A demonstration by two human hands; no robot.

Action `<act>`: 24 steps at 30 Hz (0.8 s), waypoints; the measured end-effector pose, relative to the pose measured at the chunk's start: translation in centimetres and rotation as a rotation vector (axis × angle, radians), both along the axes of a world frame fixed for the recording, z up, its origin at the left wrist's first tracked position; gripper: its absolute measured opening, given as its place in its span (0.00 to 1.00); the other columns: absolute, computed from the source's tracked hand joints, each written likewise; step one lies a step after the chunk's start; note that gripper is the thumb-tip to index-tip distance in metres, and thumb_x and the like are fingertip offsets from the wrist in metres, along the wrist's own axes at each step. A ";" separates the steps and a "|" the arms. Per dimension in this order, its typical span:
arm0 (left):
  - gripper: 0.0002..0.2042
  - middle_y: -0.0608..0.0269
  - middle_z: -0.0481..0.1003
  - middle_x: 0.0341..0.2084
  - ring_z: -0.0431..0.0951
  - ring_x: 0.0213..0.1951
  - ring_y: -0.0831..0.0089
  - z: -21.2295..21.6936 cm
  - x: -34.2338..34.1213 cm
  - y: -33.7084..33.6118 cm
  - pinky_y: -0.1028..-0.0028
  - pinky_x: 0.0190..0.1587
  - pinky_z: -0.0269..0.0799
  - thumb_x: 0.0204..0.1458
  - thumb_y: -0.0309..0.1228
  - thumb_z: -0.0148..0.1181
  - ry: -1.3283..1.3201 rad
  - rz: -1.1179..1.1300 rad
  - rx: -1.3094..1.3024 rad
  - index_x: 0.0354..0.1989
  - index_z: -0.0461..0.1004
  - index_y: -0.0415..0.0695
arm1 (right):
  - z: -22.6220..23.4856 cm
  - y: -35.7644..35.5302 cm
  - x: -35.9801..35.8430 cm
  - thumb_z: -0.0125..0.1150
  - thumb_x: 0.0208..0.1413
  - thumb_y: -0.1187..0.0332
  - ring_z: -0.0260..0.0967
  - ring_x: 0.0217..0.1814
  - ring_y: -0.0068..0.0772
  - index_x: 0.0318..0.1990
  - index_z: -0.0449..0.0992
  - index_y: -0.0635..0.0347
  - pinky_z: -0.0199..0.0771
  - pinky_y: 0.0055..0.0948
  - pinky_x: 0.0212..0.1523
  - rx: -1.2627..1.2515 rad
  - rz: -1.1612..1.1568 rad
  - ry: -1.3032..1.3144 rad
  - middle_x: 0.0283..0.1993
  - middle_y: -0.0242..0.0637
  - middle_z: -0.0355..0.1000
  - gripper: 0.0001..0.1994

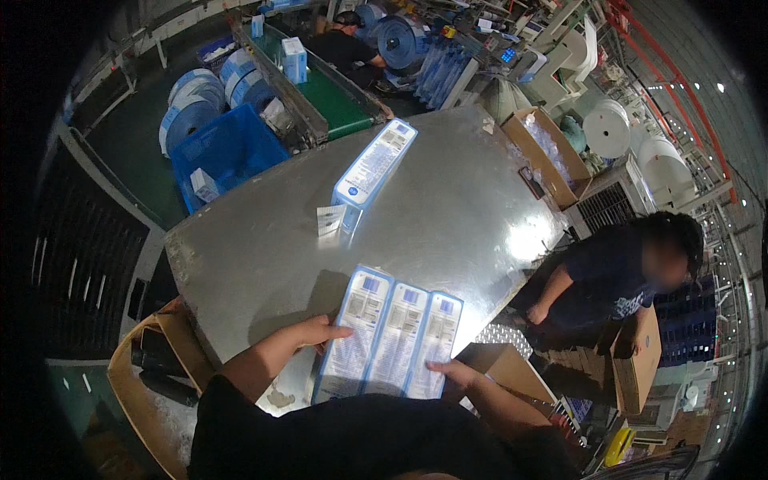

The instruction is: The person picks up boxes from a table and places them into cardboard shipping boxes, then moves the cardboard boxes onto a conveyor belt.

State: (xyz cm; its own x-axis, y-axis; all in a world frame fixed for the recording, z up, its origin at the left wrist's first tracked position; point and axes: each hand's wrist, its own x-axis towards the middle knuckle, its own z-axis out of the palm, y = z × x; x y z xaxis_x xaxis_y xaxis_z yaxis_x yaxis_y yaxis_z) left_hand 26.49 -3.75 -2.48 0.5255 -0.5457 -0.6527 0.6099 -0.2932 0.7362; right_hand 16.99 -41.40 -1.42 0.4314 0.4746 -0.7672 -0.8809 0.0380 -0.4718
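Note:
Three flat, printed white packs with blue edges (398, 340) lie side by side in front of me, close to my body at the near side of the metal table (264, 224). My left hand (320, 332) grips the left edge of the row, thumb on top. Along the right edge, my right hand (454, 373) holds the row with its thumb on the printed face. Farther off on the table rests another long blue and white pack (376, 164), lying at a slant. A small printed white piece (330, 220) is at its near end.
Past the far edge are a green conveyor belt (340, 108) carrying a white box (294, 60) and a blue crate (228, 156). Cardboard boxes stand by the table: one (548, 156) far right, one (172, 344) near left. A person (608, 272) at right holds a carton (638, 360).

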 end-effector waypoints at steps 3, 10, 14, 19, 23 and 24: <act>0.29 0.55 0.73 0.48 0.73 0.50 0.61 -1.2 -2.1 0.3 0.61 0.55 0.67 0.48 0.36 0.65 0.197 0.215 0.009 0.59 0.63 0.41 | 2.2 1.5 1.0 0.68 0.47 0.54 0.69 0.55 0.45 0.57 0.65 0.64 0.66 0.47 0.59 0.004 0.005 0.049 0.53 0.48 0.70 0.33; 0.36 0.55 0.71 0.51 0.66 0.57 0.63 8.9 -4.7 -3.6 0.65 0.61 0.58 0.37 0.33 0.71 -0.719 0.109 -0.301 0.59 0.64 0.39 | 7.6 -2.4 -1.4 0.71 0.41 0.67 0.68 0.53 0.40 0.54 0.68 0.66 0.68 0.38 0.55 0.027 -0.143 -0.733 0.50 0.44 0.72 0.30; 0.39 0.54 0.66 0.58 0.69 0.56 0.63 12.9 -7.6 -11.9 0.66 0.58 0.65 0.39 0.33 0.73 -0.749 0.010 -0.361 0.62 0.62 0.42 | 12.4 -10.3 -5.4 0.75 0.36 0.70 0.72 0.47 0.35 0.49 0.72 0.66 0.72 0.34 0.49 -0.291 -0.148 -1.102 0.46 0.39 0.75 0.28; 0.34 0.52 0.60 0.62 0.63 0.61 0.63 13.2 -12.7 -22.3 0.67 0.59 0.66 0.51 0.38 0.63 -1.266 -0.221 -0.415 0.64 0.56 0.41 | 21.2 -18.2 -14.9 0.77 0.33 0.69 0.73 0.48 0.37 0.49 0.74 0.65 0.73 0.35 0.49 -0.576 -0.164 -1.211 0.46 0.42 0.76 0.30; 0.33 0.51 0.56 0.64 0.60 0.62 0.60 9.7 -20.4 -26.6 0.65 0.58 0.66 0.55 0.48 0.55 -0.879 -0.281 -0.604 0.64 0.56 0.41 | 25.2 -24.2 -21.2 0.78 0.29 0.71 0.68 0.54 0.33 0.58 0.64 0.68 0.67 0.35 0.56 -0.490 -0.118 -1.082 0.51 0.43 0.72 0.42; 0.31 0.52 0.61 0.56 0.64 0.56 0.62 7.7 -22.0 -27.0 0.65 0.55 0.67 0.56 0.49 0.55 -0.766 -0.397 -0.459 0.61 0.59 0.40 | 25.8 -25.8 -21.4 0.77 0.33 0.69 0.66 0.56 0.32 0.62 0.58 0.67 0.63 0.32 0.59 -0.501 0.019 -1.087 0.52 0.41 0.71 0.45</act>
